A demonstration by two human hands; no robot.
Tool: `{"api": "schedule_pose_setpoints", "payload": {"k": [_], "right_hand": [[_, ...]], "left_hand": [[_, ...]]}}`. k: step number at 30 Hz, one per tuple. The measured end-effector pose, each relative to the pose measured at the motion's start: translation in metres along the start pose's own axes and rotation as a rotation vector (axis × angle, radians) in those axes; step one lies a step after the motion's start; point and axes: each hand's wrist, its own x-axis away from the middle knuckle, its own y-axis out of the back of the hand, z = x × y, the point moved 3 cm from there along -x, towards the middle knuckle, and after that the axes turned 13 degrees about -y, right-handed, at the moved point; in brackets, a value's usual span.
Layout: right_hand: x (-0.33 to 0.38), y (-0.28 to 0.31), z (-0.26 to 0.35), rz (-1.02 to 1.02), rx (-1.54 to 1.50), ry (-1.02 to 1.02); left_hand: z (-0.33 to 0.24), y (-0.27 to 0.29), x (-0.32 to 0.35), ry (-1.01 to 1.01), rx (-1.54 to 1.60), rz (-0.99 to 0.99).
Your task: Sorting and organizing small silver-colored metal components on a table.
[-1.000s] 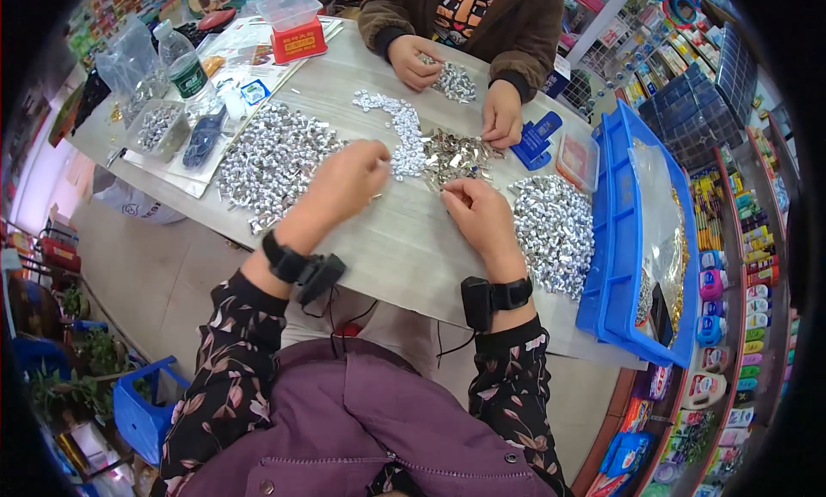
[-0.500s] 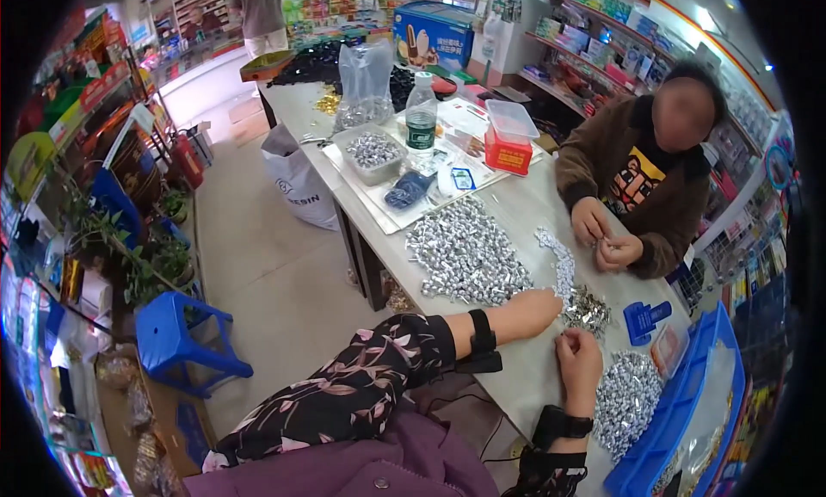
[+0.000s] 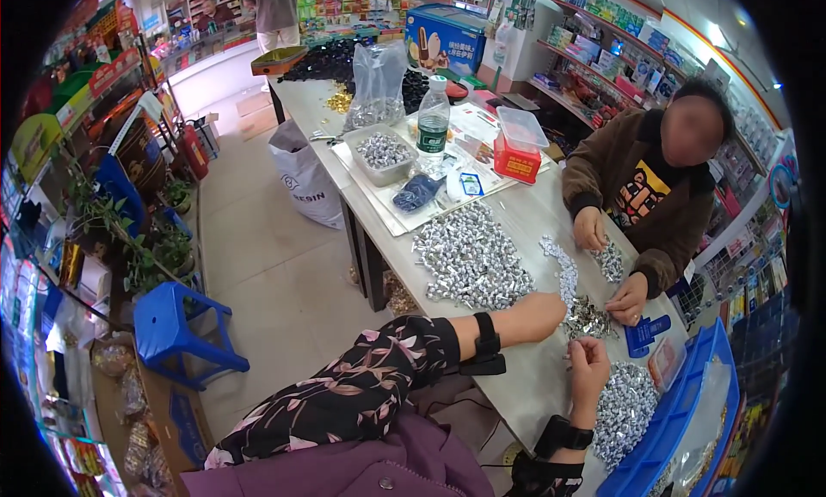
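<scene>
My left hand reaches over the table beside a small heap of shiny metal clips. Its back faces me and hides the fingertips. Close by on the right, my right hand is closed, thumb and fingers pinched together; whatever sits between them is too small to make out. A big pile of small silver parts spreads beyond my left hand. Next to the clips runs a strip of small white pieces. Another pile of silver parts lies by my right wrist.
Across the table sits a co-worker, with a small silver pile between their hands. A blue tray borders the right side. Farther back stand a water bottle, a tub and a red box. A blue stool stands left.
My right hand has risen slightly toward the clips; my left hand has barely moved. The co-worker's hands have parted, one now by the clips, uncovering the small silver pile. The view has shifted a little.
</scene>
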Motion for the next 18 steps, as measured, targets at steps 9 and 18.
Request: {"api": "schedule_pose_setpoints", "payload": {"k": [9,18], "right_hand": [[0.01,-0.013,0.013,0.177,-0.222,-0.029],[0.006,-0.01,0.008,0.067,-0.156,-0.022]], "left_hand": [[-0.013,-0.009,0.011,0.34,1.359,-0.262],[-0.01,-0.018,0.016,0.382,1.637,-0.314]]}}
